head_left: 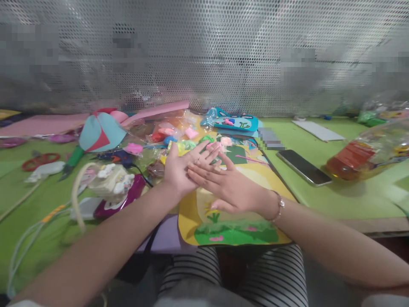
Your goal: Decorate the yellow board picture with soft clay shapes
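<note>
My left hand point(181, 171) is turned palm up with its fingers stretched out. Across its palm and fingers lies my right hand point(231, 185), palm down and fingers straight. Whether anything small is pressed between the palms is hidden. Under both hands is a yellow paper craft sheet point(187, 224), decorated with a green strip point(236, 236) and small pink pieces. Just beyond the fingertips are soft, clay-like lumps, among them a pale pink one point(226, 141), a green one point(206, 139) and a blue one point(170, 140), some in clear plastic wrapping.
A phone point(303, 167) and a bottle of amber liquid point(351, 157) lie to the right. On the left are red-handled scissors point(41, 162), a green-handled cutter point(73, 162), cables and a purple case point(123, 200). A blue paper craft point(236, 122) lies near the perforated metal panel point(204, 55).
</note>
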The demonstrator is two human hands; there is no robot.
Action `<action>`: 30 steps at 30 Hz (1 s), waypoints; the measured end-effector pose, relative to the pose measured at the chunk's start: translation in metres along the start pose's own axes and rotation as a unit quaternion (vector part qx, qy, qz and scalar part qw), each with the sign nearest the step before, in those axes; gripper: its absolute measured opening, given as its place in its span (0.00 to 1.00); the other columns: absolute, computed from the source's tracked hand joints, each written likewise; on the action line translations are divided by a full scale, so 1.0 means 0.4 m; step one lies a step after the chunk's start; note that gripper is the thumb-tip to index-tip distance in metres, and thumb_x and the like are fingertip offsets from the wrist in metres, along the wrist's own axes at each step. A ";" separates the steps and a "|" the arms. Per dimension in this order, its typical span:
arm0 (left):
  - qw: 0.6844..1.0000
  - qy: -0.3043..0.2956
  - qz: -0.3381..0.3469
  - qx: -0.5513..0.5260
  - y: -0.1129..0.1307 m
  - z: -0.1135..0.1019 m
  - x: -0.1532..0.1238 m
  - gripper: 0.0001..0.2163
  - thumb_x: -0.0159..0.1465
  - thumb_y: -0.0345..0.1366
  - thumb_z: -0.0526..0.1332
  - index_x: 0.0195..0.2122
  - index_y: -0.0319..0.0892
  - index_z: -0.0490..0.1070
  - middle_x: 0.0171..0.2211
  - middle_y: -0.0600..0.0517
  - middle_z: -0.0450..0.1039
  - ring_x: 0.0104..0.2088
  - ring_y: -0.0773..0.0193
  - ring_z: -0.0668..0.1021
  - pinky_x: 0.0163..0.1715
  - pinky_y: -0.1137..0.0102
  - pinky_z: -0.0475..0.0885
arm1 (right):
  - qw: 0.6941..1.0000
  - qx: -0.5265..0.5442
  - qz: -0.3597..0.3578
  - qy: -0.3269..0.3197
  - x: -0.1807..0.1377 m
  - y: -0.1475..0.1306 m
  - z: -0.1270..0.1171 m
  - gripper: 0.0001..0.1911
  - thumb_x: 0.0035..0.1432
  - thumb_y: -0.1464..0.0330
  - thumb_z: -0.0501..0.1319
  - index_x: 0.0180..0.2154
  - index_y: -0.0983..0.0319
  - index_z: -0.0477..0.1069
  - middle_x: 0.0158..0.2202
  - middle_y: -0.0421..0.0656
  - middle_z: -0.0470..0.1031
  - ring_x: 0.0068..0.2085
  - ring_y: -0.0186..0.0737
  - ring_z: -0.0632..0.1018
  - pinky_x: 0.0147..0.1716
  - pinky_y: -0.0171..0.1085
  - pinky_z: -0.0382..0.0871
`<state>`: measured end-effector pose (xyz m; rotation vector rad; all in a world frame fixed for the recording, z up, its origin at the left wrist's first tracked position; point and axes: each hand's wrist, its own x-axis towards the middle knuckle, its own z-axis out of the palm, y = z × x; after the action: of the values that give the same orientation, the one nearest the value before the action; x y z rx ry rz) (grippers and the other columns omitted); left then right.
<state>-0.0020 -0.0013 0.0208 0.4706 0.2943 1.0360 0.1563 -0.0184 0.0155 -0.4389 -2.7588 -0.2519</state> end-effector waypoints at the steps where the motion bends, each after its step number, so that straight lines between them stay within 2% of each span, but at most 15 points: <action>1: 1.000 0.014 0.003 -0.002 0.001 0.003 0.000 0.36 0.63 0.56 0.42 0.65 0.36 0.46 0.65 0.40 0.51 0.66 0.53 0.53 0.63 0.58 0.49 | 1.000 -0.004 0.001 -0.003 0.000 -0.001 0.000 0.36 0.66 0.52 0.35 0.66 0.68 0.40 0.67 0.51 0.48 0.67 0.46 0.49 0.62 0.59 0.26; 6: 0.996 0.048 -0.077 -0.024 -0.009 0.007 0.005 0.36 0.62 0.56 0.41 0.65 0.34 0.48 0.64 0.38 0.53 0.65 0.53 0.55 0.62 0.59 0.51 | 1.000 -0.011 0.012 -0.004 0.000 -0.001 0.001 0.36 0.66 0.52 0.33 0.65 0.68 0.43 0.66 0.51 0.48 0.67 0.46 0.50 0.61 0.59 0.23; 11: 0.999 0.033 0.004 -0.030 0.003 0.004 0.004 0.33 0.63 0.54 0.41 0.66 0.41 0.46 0.64 0.42 0.55 0.64 0.54 0.59 0.62 0.58 0.53 | 1.000 -0.019 0.007 -0.003 -0.001 0.003 -0.001 0.34 0.67 0.53 0.35 0.66 0.68 0.42 0.66 0.50 0.48 0.67 0.44 0.49 0.62 0.58 0.24; 16: 0.994 0.020 -0.101 -0.035 -0.016 -0.016 0.008 0.36 0.61 0.55 0.44 0.65 0.37 0.47 0.63 0.38 0.56 0.65 0.49 0.57 0.61 0.54 0.51 | 1.000 -0.013 0.011 0.001 -0.001 0.002 0.002 0.35 0.66 0.53 0.37 0.66 0.69 0.41 0.66 0.52 0.50 0.66 0.47 0.52 0.62 0.59 0.26; 18: 0.996 0.025 -0.076 -0.026 -0.006 -0.011 0.008 0.34 0.62 0.53 0.43 0.65 0.38 0.46 0.63 0.39 0.55 0.64 0.51 0.57 0.62 0.55 0.51 | 1.000 -0.015 0.013 0.000 -0.001 0.002 0.000 0.35 0.66 0.53 0.37 0.66 0.68 0.41 0.66 0.52 0.50 0.67 0.47 0.51 0.62 0.60 0.27; 21: 1.000 0.007 0.007 -0.011 0.022 0.005 0.004 0.34 0.63 0.55 0.38 0.65 0.40 0.47 0.64 0.42 0.55 0.64 0.53 0.59 0.61 0.59 0.53 | 1.000 -0.016 0.010 -0.005 -0.001 0.003 -0.003 0.35 0.66 0.52 0.35 0.66 0.67 0.41 0.67 0.51 0.48 0.67 0.46 0.50 0.62 0.58 0.25; 23: 1.000 0.003 0.020 -0.008 0.028 0.009 0.002 0.34 0.63 0.56 0.38 0.65 0.39 0.47 0.64 0.42 0.55 0.64 0.54 0.59 0.61 0.59 0.53 | 1.000 -0.013 0.006 -0.006 -0.002 0.003 -0.004 0.35 0.66 0.52 0.34 0.66 0.67 0.42 0.67 0.51 0.47 0.67 0.45 0.50 0.62 0.57 0.24; 25: 1.000 0.007 -0.011 -0.013 0.015 0.001 0.003 0.34 0.63 0.55 0.39 0.65 0.38 0.47 0.63 0.41 0.56 0.64 0.54 0.59 0.61 0.59 0.53 | 1.000 -0.009 0.004 -0.006 -0.002 0.001 -0.002 0.35 0.66 0.52 0.34 0.66 0.67 0.41 0.66 0.51 0.48 0.67 0.46 0.50 0.62 0.57 0.24; 28: 0.994 -0.005 -0.109 -0.023 -0.018 -0.016 0.006 0.36 0.62 0.56 0.43 0.64 0.35 0.48 0.64 0.38 0.54 0.65 0.52 0.57 0.61 0.58 0.52 | 1.000 -0.003 0.008 0.002 -0.003 -0.002 0.001 0.35 0.66 0.53 0.36 0.66 0.68 0.41 0.66 0.52 0.50 0.67 0.46 0.51 0.62 0.59 0.26; 30: 0.993 -0.007 -0.110 -0.031 -0.027 -0.019 0.007 0.36 0.61 0.56 0.44 0.64 0.36 0.49 0.64 0.39 0.53 0.65 0.51 0.56 0.62 0.57 0.51 | 1.000 -0.001 0.008 0.006 -0.004 -0.003 0.001 0.35 0.66 0.52 0.35 0.66 0.68 0.41 0.66 0.51 0.50 0.67 0.46 0.51 0.62 0.59 0.27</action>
<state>0.0040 -0.0017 0.0086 0.3792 0.2934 0.8249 0.1571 -0.0197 0.0144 -0.4595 -2.7422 -0.2516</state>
